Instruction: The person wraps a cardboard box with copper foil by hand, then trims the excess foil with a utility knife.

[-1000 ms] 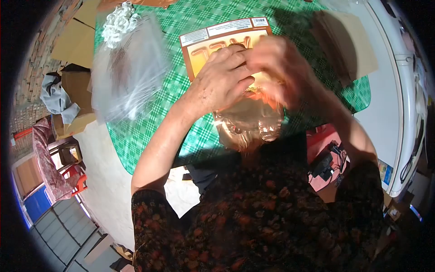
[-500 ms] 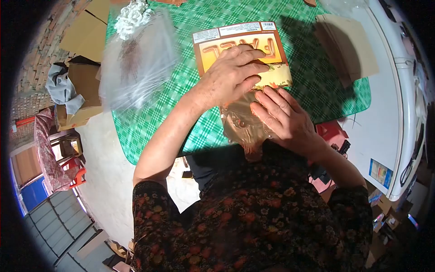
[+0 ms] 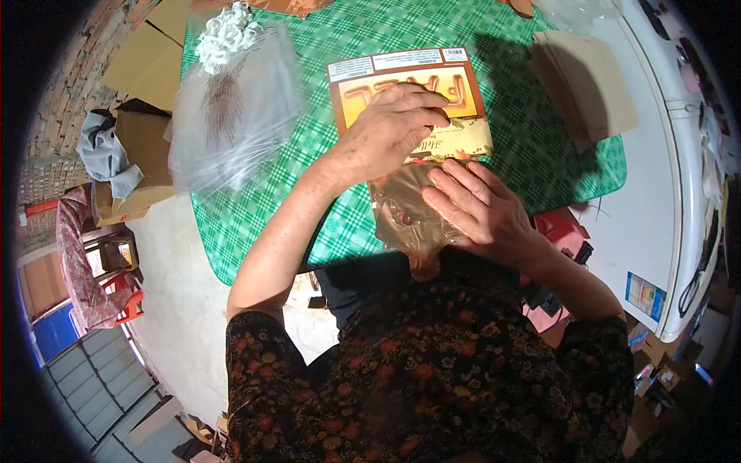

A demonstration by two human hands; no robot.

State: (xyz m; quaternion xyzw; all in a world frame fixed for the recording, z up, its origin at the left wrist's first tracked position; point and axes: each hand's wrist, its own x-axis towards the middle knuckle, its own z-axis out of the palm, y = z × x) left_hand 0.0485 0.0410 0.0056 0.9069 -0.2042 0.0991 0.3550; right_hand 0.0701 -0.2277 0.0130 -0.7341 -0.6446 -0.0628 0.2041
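A printed card (image 3: 411, 63), orange and brown with balloon-style letters upside down to me, lies on the green checked tablecloth. My left hand (image 3: 395, 127) rests on it, fingers stretched out across the lettering. Below the card's yellow lower part, a bronze foil balloon (image 3: 400, 212) lies flattened, its narrow tail hanging over the table's near edge. On the right side of the foil lies my right hand (image 3: 480, 208), palm down with its fingers extended, fingertips close to the card's lower edge.
To the left sits a stack of clear plastic bags (image 3: 239, 127) with a bundle of white string (image 3: 228, 37) at its top. Brown cardboard sheets (image 3: 584, 89) lie at the table's right edge. A cardboard box (image 3: 143, 154) with a grey cloth stands left of the table.
Both hands remain flat on the card and foil, with the right hand shifted slightly left. The bright glare on the card's lower part has faded, and its printed writing shows.
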